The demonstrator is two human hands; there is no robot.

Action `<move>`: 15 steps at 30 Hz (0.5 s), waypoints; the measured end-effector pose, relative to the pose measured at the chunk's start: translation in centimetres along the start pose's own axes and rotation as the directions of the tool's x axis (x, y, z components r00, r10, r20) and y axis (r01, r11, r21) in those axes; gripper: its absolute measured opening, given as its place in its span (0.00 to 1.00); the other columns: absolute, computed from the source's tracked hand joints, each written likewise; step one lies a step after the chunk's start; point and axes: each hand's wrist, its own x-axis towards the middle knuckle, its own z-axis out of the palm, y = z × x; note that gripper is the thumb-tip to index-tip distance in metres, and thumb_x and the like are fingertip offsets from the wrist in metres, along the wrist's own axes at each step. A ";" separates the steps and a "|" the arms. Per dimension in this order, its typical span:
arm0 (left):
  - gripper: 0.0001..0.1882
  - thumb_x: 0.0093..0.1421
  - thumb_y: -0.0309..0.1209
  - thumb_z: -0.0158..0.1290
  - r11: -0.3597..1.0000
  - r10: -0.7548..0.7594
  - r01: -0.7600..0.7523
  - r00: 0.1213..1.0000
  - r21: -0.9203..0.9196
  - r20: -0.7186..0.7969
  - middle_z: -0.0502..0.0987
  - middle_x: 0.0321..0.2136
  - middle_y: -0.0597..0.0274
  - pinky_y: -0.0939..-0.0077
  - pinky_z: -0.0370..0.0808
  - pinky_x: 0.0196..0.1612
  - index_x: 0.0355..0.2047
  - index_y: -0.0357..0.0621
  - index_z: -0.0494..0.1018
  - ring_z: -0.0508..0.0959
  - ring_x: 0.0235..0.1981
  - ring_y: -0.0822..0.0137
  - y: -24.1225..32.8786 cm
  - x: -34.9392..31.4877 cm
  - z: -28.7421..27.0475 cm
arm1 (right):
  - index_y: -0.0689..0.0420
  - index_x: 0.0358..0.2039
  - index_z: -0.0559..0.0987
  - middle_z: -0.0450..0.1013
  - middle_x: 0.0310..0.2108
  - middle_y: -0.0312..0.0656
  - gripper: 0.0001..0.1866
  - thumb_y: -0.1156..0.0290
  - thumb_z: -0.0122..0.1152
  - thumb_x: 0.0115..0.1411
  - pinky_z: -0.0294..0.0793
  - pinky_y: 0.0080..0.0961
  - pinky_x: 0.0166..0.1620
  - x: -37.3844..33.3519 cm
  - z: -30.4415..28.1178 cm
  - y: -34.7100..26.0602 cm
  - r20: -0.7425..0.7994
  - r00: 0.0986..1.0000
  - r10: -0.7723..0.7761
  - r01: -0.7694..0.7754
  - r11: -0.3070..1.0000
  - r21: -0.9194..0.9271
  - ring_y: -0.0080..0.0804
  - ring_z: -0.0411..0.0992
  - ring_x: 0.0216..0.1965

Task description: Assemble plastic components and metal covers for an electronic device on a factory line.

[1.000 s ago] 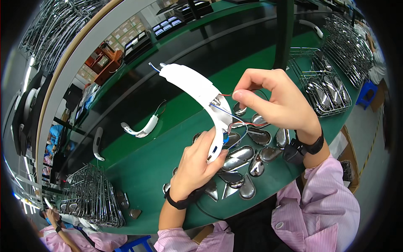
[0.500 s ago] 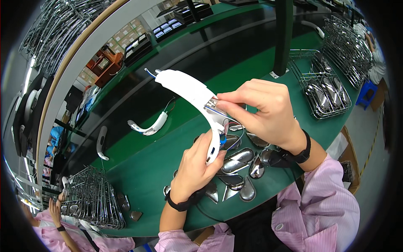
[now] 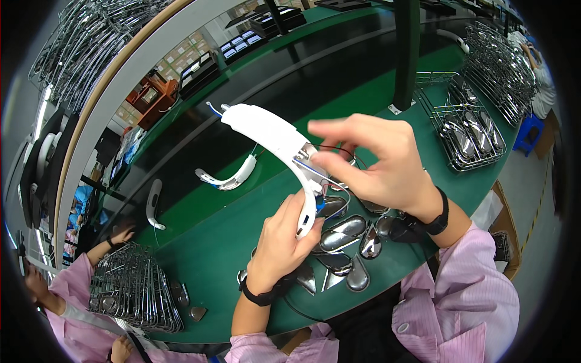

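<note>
Now your right hand has its thumb and forefinger parted, where a moment ago they pinched at the uncovered middle of the curved white plastic piece; that pinch seems released. A thin dark wire shows behind them. Your left hand stays clamped on the piece's lower end, over shiny teardrop-shaped metal parts on the dark-green table.

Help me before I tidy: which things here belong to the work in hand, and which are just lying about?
In the work:
white curved piece, gripped by the left hand
wires on it, near the right hand

Seemingly just lying about:
second white curved piece, farther off
shiny metal pieces, in neither hand, though possibly related
blue stool
</note>
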 end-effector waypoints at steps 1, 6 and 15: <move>0.27 0.57 0.27 0.60 1.000 -0.011 0.010 1.000 -0.008 -0.008 0.76 0.34 0.48 0.62 0.76 0.30 0.57 0.35 0.67 0.79 0.28 0.49 -0.2 -0.1 0.0 | 0.64 0.31 0.82 0.79 0.23 0.41 0.06 0.76 0.69 0.55 0.75 0.18 0.26 0.1 -0.1 -0.1 0.010 0.999 0.051 -0.051 0.998 0.047 0.24 0.79 0.24; 0.27 0.57 0.27 0.60 1.000 0.001 -0.001 1.000 0.024 0.024 0.76 0.34 0.49 0.62 0.76 0.30 0.57 0.35 0.68 0.79 0.29 0.49 0.3 0.1 0.0 | 0.65 0.31 0.82 0.80 0.26 0.43 0.05 0.77 0.68 0.56 0.77 0.19 0.27 -0.2 -0.6 0.6 0.074 0.993 0.088 -0.092 0.994 0.051 0.25 0.79 0.23; 0.27 0.57 0.27 0.60 0.998 -0.054 0.055 0.998 -0.011 0.013 0.76 0.34 0.49 0.62 0.76 0.32 0.57 0.35 0.68 0.79 0.30 0.49 0.3 -0.1 0.1 | 0.66 0.30 0.81 0.78 0.23 0.41 0.05 0.76 0.67 0.57 0.76 0.18 0.27 0.0 -0.6 0.4 0.079 0.988 0.129 -0.135 0.988 0.071 0.23 0.77 0.23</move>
